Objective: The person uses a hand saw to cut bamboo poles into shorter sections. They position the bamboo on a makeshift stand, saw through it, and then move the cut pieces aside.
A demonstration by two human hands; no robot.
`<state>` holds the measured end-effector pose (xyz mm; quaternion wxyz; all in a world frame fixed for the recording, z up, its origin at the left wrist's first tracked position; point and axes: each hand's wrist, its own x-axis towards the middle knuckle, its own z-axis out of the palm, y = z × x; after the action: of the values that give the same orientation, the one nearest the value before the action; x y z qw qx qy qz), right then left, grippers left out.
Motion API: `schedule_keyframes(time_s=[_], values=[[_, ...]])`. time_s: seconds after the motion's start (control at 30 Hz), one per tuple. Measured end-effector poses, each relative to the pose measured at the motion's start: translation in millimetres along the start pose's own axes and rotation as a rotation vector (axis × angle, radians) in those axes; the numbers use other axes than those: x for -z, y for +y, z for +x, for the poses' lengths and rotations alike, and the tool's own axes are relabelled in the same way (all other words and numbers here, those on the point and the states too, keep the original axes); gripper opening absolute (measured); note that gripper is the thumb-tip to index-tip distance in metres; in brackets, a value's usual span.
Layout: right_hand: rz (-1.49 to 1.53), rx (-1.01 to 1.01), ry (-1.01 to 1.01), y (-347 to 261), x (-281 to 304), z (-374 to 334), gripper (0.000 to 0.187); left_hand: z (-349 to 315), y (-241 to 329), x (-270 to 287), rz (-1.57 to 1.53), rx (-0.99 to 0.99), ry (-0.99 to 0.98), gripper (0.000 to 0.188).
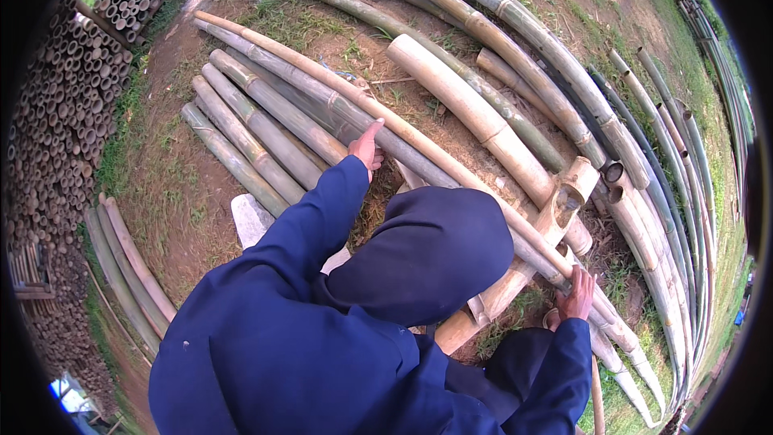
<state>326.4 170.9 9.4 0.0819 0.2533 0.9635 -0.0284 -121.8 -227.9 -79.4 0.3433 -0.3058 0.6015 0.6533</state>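
A slim tan bamboo pole (pixel 451 167) runs from the upper left to the lower right in front of me, side by side with a greyish bamboo pole (pixel 407 153). My left hand (pixel 367 147) grips the greyish pole partway along, one finger reaching up to the tan one. Its other fingers are partly hidden. Near the poles' close right end, my right hand (pixel 576 296) is closed around them, with the fingertips over the tan pole. Beneath them lies a thick bamboo support (pixel 503 288) with a cut-out socket (pixel 570 193) at its upper end. My raised knee (pixel 439 246) is close beside the poles.
Several cut bamboo lengths (pixel 241 125) lie to the left, beyond a pale stone block (pixel 251 220). A thick tan bamboo piece (pixel 475 113) lies past the poles. Long bamboo poles (pixel 531 28) curve along the far and right sides. Stacked bamboo (pixel 60 129) lines the far left.
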Motion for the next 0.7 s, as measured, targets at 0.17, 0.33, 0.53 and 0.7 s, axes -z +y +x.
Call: schedule_keyframes(time_s=[0.17, 0.33, 0.53, 0.7], values=[[0.017, 0.021, 0.028, -5.8, 3.3, 2.9, 0.083, 42.0, -10.4, -31.4, -0.132, -0.077, 0.12, 0.106], [-0.012, 0.087, 0.11, -16.9, 0.6, 2.0, 0.082, 30.5, 11.7, -23.2, -0.09, -0.089, 0.08, 0.109], [0.018, 0.109, 0.13, -97.0, 7.6, 58.2, 0.079, 97.9, 100.1, 14.5, -0.166, -0.248, 0.045, 0.078], [0.006, 0.194, 0.255, -159.9, 13.7, 129.8, 0.077, 154.1, 206.8, 31.8, -0.077, -0.244, -0.058, 0.071]])
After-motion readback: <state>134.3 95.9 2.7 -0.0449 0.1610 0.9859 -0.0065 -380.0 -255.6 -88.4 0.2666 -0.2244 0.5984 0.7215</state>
